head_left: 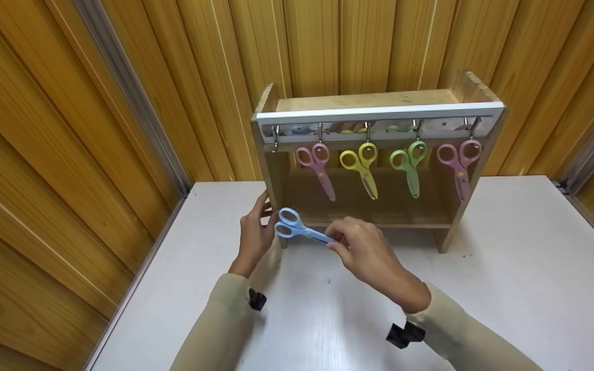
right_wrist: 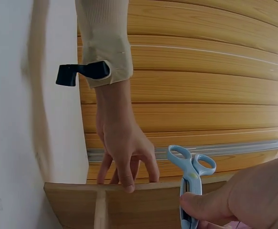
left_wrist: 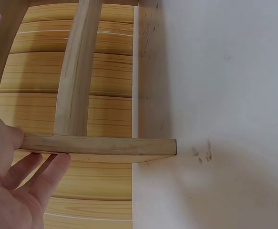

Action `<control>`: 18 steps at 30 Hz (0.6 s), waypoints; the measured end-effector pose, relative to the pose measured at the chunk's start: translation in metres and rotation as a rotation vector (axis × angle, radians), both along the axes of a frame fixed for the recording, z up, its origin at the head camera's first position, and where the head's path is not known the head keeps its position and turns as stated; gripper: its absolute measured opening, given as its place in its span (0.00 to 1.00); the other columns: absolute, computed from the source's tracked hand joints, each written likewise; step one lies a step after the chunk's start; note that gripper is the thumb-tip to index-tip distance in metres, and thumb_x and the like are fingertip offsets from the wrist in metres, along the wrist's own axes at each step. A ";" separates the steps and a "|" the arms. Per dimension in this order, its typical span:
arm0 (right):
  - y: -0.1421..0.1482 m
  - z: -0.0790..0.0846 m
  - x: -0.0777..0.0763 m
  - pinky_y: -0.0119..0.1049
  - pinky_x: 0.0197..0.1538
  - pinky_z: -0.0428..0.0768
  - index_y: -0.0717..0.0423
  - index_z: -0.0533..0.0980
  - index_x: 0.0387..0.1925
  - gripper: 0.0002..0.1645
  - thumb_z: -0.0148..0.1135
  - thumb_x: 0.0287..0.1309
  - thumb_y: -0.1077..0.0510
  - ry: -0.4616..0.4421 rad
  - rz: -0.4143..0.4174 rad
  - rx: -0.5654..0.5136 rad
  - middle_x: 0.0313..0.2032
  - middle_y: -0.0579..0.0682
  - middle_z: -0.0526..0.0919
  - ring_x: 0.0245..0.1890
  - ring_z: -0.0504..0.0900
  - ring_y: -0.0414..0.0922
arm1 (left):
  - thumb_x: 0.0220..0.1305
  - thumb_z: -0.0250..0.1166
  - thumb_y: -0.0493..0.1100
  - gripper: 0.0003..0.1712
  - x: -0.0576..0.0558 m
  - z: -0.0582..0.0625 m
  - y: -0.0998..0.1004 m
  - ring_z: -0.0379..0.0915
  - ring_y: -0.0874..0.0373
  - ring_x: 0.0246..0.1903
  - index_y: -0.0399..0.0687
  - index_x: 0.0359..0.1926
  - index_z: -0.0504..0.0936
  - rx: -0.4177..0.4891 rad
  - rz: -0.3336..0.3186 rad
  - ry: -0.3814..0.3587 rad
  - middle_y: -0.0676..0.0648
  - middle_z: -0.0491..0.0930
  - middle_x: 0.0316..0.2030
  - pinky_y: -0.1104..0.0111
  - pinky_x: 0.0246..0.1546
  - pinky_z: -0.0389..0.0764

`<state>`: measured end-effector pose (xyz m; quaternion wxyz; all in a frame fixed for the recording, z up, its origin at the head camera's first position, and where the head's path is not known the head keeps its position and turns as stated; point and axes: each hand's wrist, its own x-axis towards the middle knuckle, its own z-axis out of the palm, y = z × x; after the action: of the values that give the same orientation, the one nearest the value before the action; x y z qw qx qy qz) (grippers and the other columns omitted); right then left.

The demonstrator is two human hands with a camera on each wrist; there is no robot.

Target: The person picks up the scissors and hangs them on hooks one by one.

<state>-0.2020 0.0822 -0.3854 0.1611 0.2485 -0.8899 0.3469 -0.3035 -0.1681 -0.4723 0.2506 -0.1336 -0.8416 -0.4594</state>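
Note:
My right hand [head_left: 369, 252] pinches a pair of light blue scissors [head_left: 297, 228] by the blade end, handle loops pointing left. In the right wrist view the thumb presses on the blades of the scissors [right_wrist: 190, 175]. My left hand [head_left: 257, 234] grips the left side panel of a wooden rack [left_wrist: 100, 145], thumb on one face and fingers on the other. Pink scissors [head_left: 317, 167], yellow scissors [head_left: 363, 167], green scissors [head_left: 410, 166] and another pink pair [head_left: 460, 167] hang from the rack's hooks by a handle loop. The leftmost hook [head_left: 275, 138] carries nothing.
The rack stands on a white table [head_left: 323, 319] in front of a wood-panelled wall [head_left: 364, 46]. A second panelled wall [head_left: 44, 154] rises along the table's left edge. A white rail [head_left: 379, 113] with the hooks runs across the rack's front.

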 end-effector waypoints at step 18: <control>-0.030 0.011 -0.020 0.34 0.34 0.85 0.54 0.85 0.35 0.08 0.76 0.55 0.67 0.038 0.025 -0.301 0.28 0.44 0.82 0.29 0.80 0.37 | 0.71 0.65 0.36 0.23 -0.001 -0.002 0.000 0.86 0.45 0.47 0.42 0.65 0.76 0.000 0.037 0.022 0.41 0.86 0.51 0.61 0.37 0.89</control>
<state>-0.2219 0.0520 -0.3743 0.2090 0.2391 -0.8215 0.4736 -0.3048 -0.1683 -0.4738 0.2683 -0.1227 -0.8411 -0.4533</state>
